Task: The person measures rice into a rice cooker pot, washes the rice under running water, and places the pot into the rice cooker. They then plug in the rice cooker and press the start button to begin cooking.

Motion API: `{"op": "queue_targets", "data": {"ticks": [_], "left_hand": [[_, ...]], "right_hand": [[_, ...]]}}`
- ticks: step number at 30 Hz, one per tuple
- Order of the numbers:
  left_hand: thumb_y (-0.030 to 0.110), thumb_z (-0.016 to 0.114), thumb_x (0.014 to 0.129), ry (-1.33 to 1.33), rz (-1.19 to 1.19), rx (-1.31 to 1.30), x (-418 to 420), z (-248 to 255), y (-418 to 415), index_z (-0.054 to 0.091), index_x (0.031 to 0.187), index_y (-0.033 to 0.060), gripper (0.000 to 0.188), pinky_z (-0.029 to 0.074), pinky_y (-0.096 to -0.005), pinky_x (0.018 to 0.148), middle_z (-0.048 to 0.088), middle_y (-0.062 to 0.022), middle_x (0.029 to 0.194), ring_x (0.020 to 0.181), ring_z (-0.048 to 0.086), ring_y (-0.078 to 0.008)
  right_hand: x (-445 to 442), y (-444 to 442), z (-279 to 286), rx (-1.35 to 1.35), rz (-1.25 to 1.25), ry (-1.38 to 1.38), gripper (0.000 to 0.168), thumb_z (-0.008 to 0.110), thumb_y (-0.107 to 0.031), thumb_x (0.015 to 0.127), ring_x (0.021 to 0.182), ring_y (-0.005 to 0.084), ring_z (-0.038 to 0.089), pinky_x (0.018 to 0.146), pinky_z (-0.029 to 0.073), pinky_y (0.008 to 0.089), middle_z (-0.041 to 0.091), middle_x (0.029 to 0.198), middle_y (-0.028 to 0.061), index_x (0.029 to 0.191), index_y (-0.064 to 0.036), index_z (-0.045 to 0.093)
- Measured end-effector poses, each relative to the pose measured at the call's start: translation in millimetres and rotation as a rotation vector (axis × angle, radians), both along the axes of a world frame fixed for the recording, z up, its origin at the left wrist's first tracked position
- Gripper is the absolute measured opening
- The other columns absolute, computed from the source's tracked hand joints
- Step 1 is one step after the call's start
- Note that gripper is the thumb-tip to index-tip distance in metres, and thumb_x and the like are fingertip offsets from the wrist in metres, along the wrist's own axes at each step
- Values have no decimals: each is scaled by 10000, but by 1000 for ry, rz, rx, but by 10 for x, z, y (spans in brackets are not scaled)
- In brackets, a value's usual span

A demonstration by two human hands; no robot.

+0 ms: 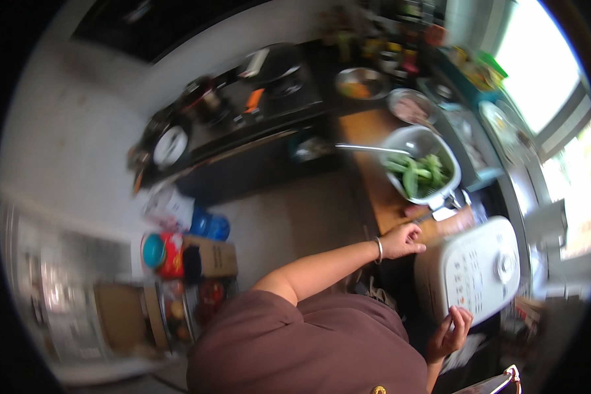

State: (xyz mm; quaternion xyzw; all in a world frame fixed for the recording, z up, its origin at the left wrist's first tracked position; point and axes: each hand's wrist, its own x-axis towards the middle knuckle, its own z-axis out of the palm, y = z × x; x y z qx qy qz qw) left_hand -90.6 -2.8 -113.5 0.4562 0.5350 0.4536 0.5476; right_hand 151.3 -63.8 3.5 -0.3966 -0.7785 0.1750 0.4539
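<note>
A white rice cooker [477, 276] with a dial and printed marks on its lid stands at the right. My left hand [403, 241] is near its upper left edge, fingers partly curled, beside a wooden board [374, 182]; nothing shows in it. At the cooker's lower edge is my right hand [454, 330], fingers bent against the lid's rim, holding nothing that I can see. Beyond my left hand a white basin [448, 147] holds green leafy vegetables [416, 175] and a metal ladle [369, 147]. A knife [426, 216] seems to lie near the basin, blurred.
Behind the basin stand a metal bowl of raw meat [410, 107] and a bowl with orange pieces [357, 84]. A black pan [278, 59] sits on the stove [231, 113] at the upper left. On the floor are a cardboard box [216, 258] and blue bottles [211, 225].
</note>
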Motion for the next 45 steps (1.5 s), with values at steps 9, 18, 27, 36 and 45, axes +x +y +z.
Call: {"op": "queue_targets", "data": {"ticks": [9,18,27,36,45], "left_hand": [[272,693,745,200,582,-122,-1028,-124,-1708,511,1063,-4,459,480,-291,741,565,-134,970,844,576,-171],[250,647,797,25,1111,-307,-2214,-341,-3809,538,1045,5,365,481,-246,683,609,-90,962,811,595,-130],[201,642,795,-173,1124,-317,-3304,-398,-4873,556,1046,75,293,477,-288,707,596,-58,975,824,596,-148],[234,603,822,-233,947,-472,-3756,-512,-4887,513,1063,65,308,463,-297,680,576,-68,976,804,588,-171],[219,603,823,-165,778,-456,-3662,-310,-3984,505,1082,55,322,464,-289,684,575,-74,977,813,586,-163]], "right_hand": [[-992,-58,-547,-626,574,55,101,504,57,816,662,123,509,626,426,217,535,749,69,872,40,587],[-2180,-642,-617,-585,726,-118,91,526,19,808,659,117,551,605,442,225,535,691,48,862,25,599],[-3368,-1344,-873,-565,655,-402,146,592,-106,784,665,191,574,597,459,267,559,760,116,885,-3,606],[-3253,-1260,-996,-846,276,-210,192,564,-134,819,708,119,574,630,468,251,601,778,49,952,-1,604],[-2557,-138,-1197,-1304,-54,646,276,521,-211,832,652,191,573,560,505,295,564,802,108,1003,6,505]]}}
